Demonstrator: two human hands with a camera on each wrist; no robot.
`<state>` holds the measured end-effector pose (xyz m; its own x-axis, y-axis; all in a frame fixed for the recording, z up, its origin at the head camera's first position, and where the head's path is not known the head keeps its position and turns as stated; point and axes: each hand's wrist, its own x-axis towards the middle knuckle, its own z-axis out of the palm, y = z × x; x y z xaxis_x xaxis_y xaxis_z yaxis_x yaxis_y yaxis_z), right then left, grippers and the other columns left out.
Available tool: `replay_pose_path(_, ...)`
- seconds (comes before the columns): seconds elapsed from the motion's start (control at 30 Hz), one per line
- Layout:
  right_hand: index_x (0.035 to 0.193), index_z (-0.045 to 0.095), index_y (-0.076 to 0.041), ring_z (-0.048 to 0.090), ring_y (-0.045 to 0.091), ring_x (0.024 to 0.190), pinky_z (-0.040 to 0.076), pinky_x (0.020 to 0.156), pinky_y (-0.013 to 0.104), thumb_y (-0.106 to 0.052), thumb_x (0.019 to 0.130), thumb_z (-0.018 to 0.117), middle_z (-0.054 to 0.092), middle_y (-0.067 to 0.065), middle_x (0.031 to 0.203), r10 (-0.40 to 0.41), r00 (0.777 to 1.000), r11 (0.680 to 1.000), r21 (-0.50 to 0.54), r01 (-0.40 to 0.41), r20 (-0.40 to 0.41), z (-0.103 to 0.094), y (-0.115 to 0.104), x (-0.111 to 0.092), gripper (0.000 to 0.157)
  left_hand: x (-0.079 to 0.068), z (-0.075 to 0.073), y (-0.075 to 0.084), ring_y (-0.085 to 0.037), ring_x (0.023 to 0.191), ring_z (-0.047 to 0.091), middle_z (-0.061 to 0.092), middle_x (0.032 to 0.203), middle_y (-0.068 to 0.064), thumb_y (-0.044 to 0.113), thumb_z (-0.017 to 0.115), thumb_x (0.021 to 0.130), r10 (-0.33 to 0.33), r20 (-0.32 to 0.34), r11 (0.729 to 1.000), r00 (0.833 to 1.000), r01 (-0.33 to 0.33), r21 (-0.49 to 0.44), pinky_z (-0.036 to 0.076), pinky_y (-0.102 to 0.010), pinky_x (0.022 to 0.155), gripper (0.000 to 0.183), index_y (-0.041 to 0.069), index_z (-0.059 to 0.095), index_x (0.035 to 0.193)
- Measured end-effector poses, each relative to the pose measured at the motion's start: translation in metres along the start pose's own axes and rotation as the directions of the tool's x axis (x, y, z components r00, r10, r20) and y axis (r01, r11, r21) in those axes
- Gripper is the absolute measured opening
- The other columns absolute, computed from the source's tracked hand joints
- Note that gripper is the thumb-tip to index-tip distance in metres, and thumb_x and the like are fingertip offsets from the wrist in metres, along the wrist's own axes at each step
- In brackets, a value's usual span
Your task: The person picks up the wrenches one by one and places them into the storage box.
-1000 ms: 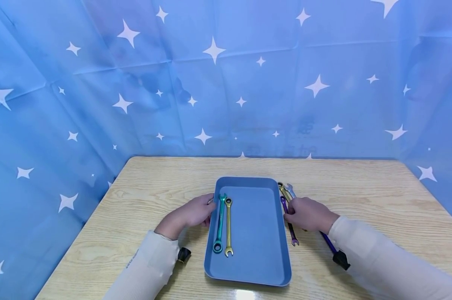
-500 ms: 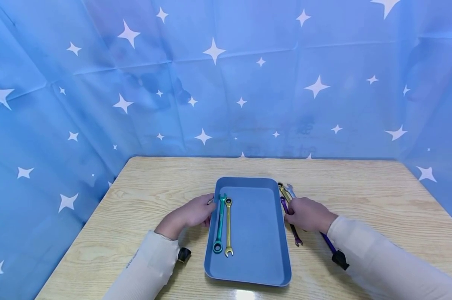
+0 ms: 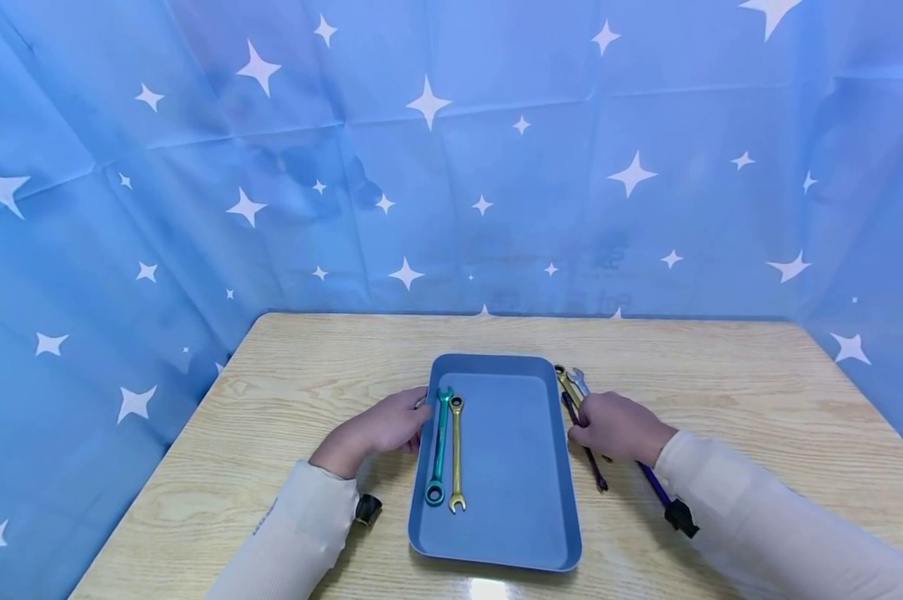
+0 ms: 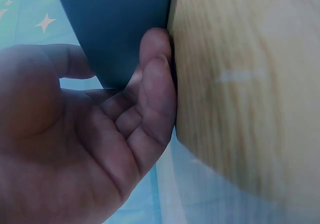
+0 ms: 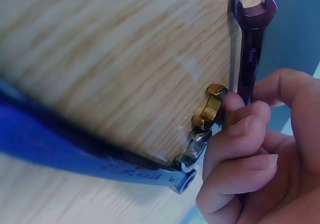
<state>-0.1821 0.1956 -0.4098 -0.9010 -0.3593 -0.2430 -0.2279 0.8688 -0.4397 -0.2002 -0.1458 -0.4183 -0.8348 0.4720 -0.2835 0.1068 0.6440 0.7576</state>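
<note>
R hand (image 3: 619, 427) pinching purple wrench (image 5: 251, 54) partway along shaft, thumb vs fingers, just R of blue tray (image 3: 514, 467); forked end sticks out near side of grip, other end far side. Loose gold wrench (image 3: 569, 387) + silver wrench (image 3: 579, 383) partly hidden by same hand, heads showing far side. L hand (image 3: 386, 423) gripping tray's L wall; green wrench (image 3: 439, 450) + gold wrench (image 3: 457, 454) inside, L side

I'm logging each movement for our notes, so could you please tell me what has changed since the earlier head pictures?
The purple wrench, pinched by the right hand, has swung its lower, open end rightward, away from the tray, and seems to have rolled toward its edge. The tray, the green wrench and gold wrench in it, and the left hand at its rim stayed as they were.
</note>
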Motion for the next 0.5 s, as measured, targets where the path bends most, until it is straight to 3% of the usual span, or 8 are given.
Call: replay_pose_path(0.5,0.053,0.037,-0.021,0.029,0.008,0.040,0.028,0.046,0.023,-0.015,0.093,0.059,0.031,-0.009,0.045,-0.003,1.000,1.000,-0.024,0.002,-0.015,0.0001,0.0049,-0.0016,0.047,0.0006,-0.0002,-0.0001,-0.020,0.066,0.062,0.062,0.076,-0.006,0.021,0.028,0.107,-0.003,-0.005,1.000,1.000,0.003,-0.007,0.054,-0.033,0.062,0.029,0.008,0.055,0.107)
